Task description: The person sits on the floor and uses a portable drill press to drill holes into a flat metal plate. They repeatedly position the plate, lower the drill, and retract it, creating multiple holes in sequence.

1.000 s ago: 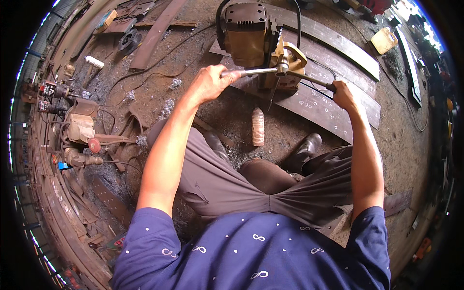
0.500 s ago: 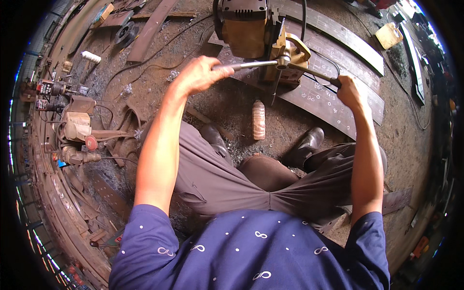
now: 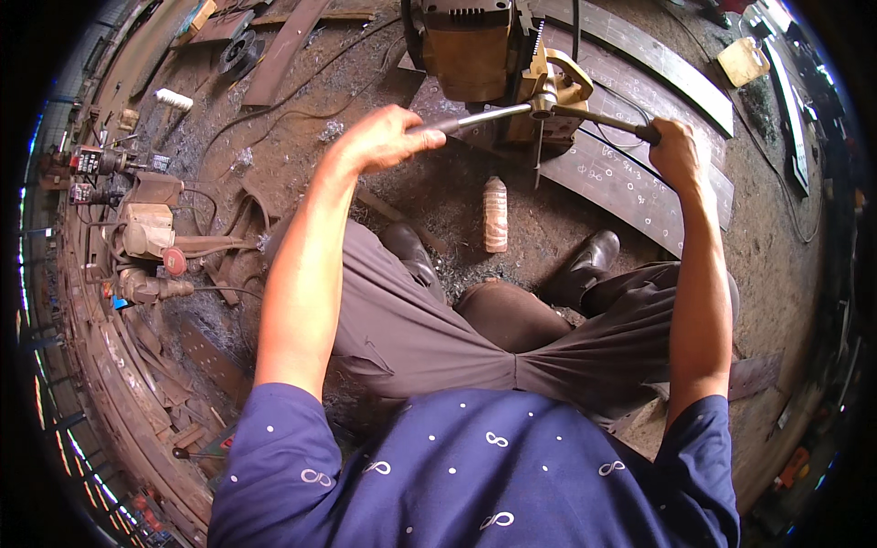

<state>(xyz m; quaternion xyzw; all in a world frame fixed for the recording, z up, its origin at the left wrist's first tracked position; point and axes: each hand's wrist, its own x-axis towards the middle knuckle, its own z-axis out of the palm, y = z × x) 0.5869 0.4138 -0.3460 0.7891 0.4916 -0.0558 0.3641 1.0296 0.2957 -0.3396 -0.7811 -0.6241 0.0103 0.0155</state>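
A yellow and black magnetic drill press [image 3: 466, 55] stands on steel plates in front of me. A two-armed feed lever runs out from its hub [image 3: 544, 103] to both sides. My left hand [image 3: 388, 139] is closed round the dark grip of the left lever arm [image 3: 493, 117]. On the other side, my right hand [image 3: 678, 151] is wrapped round the end of the right lever arm [image 3: 603, 121]. A thin rod [image 3: 537, 153] hangs below the hub. A plastic bottle [image 3: 495, 216] stands or lies on the floor between my shoes; I cannot tell which.
Marked steel plates [image 3: 621, 187] lie under and right of the drill. A yellowish jug [image 3: 742, 62] is at the far right. Cables [image 3: 301, 114] trail across the shavings-strewn floor. Another machine [image 3: 146, 228] stands at the left, and a black reel [image 3: 241, 55] lies behind it.
The feed lever has turned slightly: its right end has moved away from me with my right hand, its left end a little nearer. Both hands keep their hold. The whole view has shifted slightly.
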